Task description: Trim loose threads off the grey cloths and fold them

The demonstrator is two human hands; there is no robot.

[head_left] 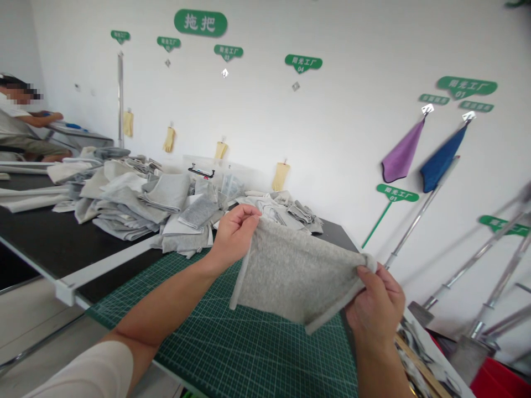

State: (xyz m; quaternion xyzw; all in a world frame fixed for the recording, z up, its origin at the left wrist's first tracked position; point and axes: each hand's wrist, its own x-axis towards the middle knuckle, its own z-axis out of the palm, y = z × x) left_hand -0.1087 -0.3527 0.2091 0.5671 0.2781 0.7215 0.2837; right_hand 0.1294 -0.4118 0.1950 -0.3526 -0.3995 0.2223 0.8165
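"And here's the grey cloth (298, 271), up above the green mat (186, 331)! How's the grip?"

"Clamped at 2 top corners: left hand (238, 229) pinching 1, right hand (375, 304) pinching the other, thumbs against fingers."

"Why so wide apart?"

"Looks like it keeps the top edge stretched, so the face spreads open to view. The lower edge hangs loose, side edges curling."

"And those heaped cloths (124, 193)?"

"Parked at the far side, probably leaving the mat free for handling."

"Containers?"

"Clear box (244, 172) behind the heap, against the wall; contents too blurred to name. Red tub (498, 378), low right: can't tell what's inside!"
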